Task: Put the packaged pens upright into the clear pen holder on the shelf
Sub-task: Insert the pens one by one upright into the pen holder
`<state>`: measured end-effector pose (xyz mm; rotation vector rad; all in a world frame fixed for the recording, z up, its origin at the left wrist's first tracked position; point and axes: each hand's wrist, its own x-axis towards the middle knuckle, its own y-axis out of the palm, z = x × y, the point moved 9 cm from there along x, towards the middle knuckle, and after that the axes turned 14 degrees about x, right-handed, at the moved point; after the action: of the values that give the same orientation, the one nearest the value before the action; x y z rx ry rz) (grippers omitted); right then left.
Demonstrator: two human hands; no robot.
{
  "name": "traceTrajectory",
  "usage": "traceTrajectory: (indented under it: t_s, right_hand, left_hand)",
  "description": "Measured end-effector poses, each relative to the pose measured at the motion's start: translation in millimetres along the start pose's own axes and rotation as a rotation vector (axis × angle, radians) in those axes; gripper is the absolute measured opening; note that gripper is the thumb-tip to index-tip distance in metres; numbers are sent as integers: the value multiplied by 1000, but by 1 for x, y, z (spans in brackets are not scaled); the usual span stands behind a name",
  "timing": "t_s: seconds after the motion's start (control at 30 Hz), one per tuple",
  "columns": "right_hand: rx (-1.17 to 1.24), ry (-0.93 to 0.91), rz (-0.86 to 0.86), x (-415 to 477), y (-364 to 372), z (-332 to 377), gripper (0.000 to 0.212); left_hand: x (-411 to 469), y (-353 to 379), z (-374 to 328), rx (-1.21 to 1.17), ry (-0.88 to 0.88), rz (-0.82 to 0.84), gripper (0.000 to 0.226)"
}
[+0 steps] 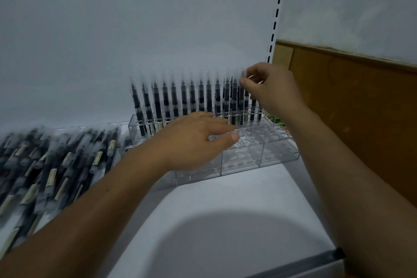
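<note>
- Nearest the lens: two bare forearms reaching over the front of the white shelf [225, 210] toward the clear pen holder [279, 157].
- Left hand [198, 140]: fingers straight and loosely spread, holding nothing, laid over the holder's middle top. Whether it actually touches is lost in the blur.
- Right hand [270, 90]: fingertips pinch the top of one packaged pen [241, 99] at the right end of the holder's back rows, where upright pens crowd together.
- Row of packaged pens [173, 99]: upright along the holder's back edge. The front holes look unfilled.
- Loose pile of packaged pens [56, 165]: flat on the shelf, left of the holder.
- Judgement, step in hand: seating this pen.
  - Keep it vertical and lower its foot straight into a free hole.
  - Avoid raking the neighbours, which stand close.
  - The left hand is well placed to hold the light holder down.
  - Release only once the pen bottoms out.
- Surface: the shelf is smooth and white, with a broad shadow in front of the holder.
- Room:
  - A white back panel [135, 29] rises behind the holder.
  - A slotted upright [276, 13] stands at the holder's right rear.
  - A wooden panel [349, 108] lies right of the holder, with a pale wall [349, 7] above it.
</note>
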<state>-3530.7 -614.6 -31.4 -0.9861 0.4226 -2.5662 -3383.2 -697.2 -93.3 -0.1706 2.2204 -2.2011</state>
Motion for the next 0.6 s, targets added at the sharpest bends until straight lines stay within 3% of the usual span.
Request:
traceTrajectory:
  t_s: [0.33,0.47,0.6]
  right_hand:
    - [-109,53,34,-3,-4,10,22]
    - [-249,96,149,-7,-11,21,40]
    - [-349,12,115,-16,-22,48,25]
  left_hand:
    - [-1,-3,-1,12,18,-29,54]
    - [-1,-10,0,-28,9,-46,57]
    - [-12,-29,8,0,-36,-131,59]
